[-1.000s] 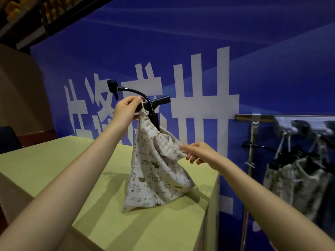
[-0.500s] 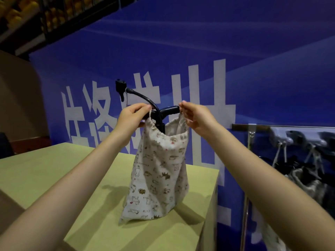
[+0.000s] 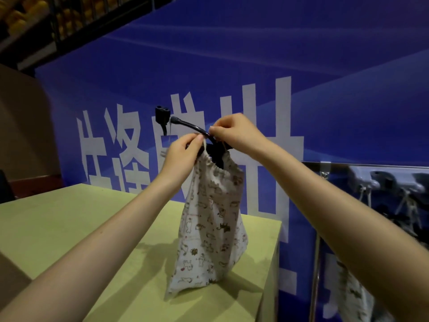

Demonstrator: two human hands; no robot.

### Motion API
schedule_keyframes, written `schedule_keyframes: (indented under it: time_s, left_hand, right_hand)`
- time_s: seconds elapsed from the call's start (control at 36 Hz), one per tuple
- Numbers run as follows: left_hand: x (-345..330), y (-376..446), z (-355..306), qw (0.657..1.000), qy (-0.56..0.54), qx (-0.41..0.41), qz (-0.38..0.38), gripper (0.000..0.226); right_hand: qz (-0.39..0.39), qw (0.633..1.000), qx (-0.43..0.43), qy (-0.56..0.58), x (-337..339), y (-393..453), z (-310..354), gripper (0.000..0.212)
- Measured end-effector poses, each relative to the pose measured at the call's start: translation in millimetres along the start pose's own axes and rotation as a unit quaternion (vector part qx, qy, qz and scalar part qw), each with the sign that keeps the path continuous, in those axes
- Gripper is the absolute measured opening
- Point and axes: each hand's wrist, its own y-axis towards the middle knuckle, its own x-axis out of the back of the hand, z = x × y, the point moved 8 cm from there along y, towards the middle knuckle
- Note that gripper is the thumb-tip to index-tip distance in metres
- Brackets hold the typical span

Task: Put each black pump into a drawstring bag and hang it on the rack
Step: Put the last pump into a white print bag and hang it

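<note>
Head view. Bag [image 3: 212, 219], printed cloth, stands upright on the desk [image 3: 58, 224], near its right edge, its bottom resting on the top. Pump [image 3: 183, 123] is mostly inside; the black hose and nozzle head arch out of the gathered mouth to the upper left. Left hand [image 3: 183, 151] pinches the mouth and cord on its side, fingers curled. Right hand [image 3: 234, 133] pinches at the top by the hose, apparently the cord; exact hold too small to tell. Mouth looks cinched around the pump neck.

Rack [image 3: 362, 167] at right, well apart from this bag. Hung bags [image 3: 355, 296] already dangle from its hooks, blurred.

Judgement: bagging about done for this pump; closing in hand, hanging left to do.
</note>
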Motion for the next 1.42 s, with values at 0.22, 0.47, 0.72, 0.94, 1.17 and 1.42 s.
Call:
schedule_keyframes:
  time_s: [0.22,0.47,0.72,0.94,1.17,1.42]
  left_hand:
    - [6.7,-2.2,-10.7,0.989,-0.141,0.03,-0.023,0.035]
    - [-2.4,16.0,-42.1,0.936,-0.347,0.043,-0.033,0.031]
    - [-3.3,8.1,-13.0,0.939,-0.328,0.076,-0.069,0.031]
    - [-0.2,8.6,-3.2,0.942,-0.317,0.08,-0.08,0.029]
    - [4.3,7.5,9.8,0.99,-0.114,0.075,-0.031,0.019]
    - [-2.0,4.9,-36.3,0.979,-0.195,-0.052,-0.018,0.015]
  right_hand:
    - [-0.059,0.966,0.015,0.25,8.3,-13.2,-9.2,0.027]
    - [-0.013,0.946,0.063,0.318,13.3,-9.4,27.7,0.019]
    - [-0.008,0.99,0.07,0.125,-3.8,-21.5,15.9,0.019]
    - [0.029,0.978,0.004,0.206,-20.2,-19.1,10.3,0.021]
    - [0.008,0.926,-0.094,0.366,-14.2,1.7,-1.7,0.025]
    - [0.0,0.941,-0.098,0.323,2.6,1.0,4.2,0.035]
